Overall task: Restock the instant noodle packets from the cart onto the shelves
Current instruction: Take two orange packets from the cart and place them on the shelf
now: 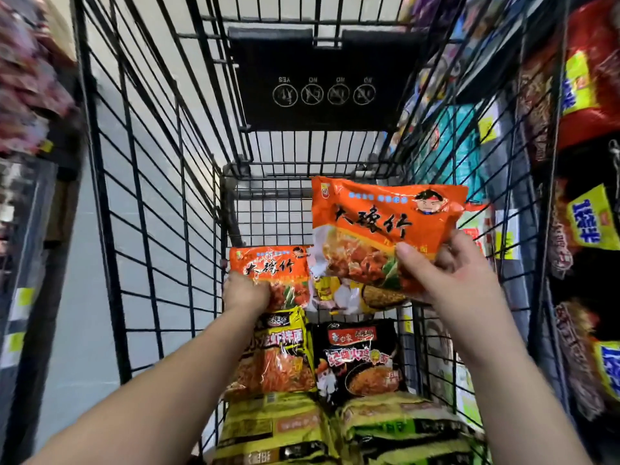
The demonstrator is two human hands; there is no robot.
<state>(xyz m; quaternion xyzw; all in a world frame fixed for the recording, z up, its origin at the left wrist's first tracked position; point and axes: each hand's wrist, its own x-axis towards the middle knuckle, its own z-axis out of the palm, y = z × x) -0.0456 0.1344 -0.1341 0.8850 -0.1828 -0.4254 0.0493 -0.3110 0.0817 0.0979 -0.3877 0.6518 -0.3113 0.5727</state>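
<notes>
The raised orange packet (379,226) is up above the load in the wire cart (151,196), tilted a little, with its lower right edge pinched by the right hand (446,273): the thumb (412,260) lies flat on the printed front, and the other fingers are curled out of sight behind it. Lower and to the left, the second orange packet (271,270) stands toward the far end of the basket; the left hand (246,292) grips its lower left corner, fingers bunched over the front so that corner is hidden. Just below these 2 lie a yellow-and-black packet (278,354) and a black packet (359,357) side by side, with yellow-green packs (278,427) stacked at the near end. A black placard (322,78) sits on the cart's far flap, and red and black shelf packets (593,95) crowd the right side
</notes>
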